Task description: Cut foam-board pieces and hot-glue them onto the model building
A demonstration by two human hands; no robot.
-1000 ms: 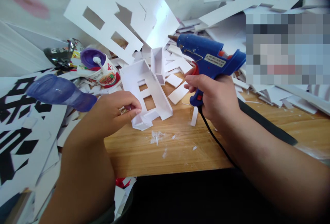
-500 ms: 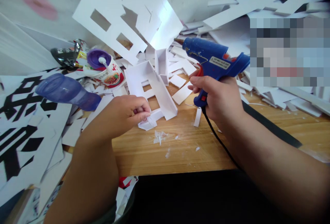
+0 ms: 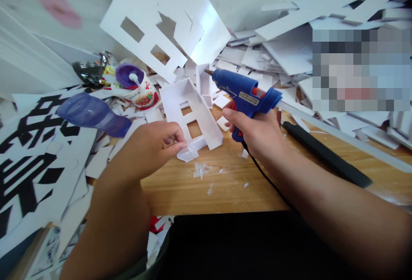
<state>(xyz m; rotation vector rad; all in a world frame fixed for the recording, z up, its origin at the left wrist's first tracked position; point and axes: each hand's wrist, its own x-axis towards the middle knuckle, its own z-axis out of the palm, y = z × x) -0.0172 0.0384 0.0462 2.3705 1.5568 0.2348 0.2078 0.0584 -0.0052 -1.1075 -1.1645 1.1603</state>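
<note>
Gripping a blue hot glue gun (image 3: 246, 95), whose white label is too small to read, the right hand (image 3: 257, 132) has swung its nozzle nearer the white foam-board model (image 3: 193, 117) than a second ago. Left hand (image 3: 154, 144) fingers (image 3: 178, 144) pinch the model's near corner on the wooden surface (image 3: 225, 185). Beyond them stands a printed cup (image 3: 141, 93) with a purple lid, contents hidden.

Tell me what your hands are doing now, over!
Left hand pinching the white foam-board model. Right hand gripping the blue glue gun. Foam scraps lie beside the model.
</note>
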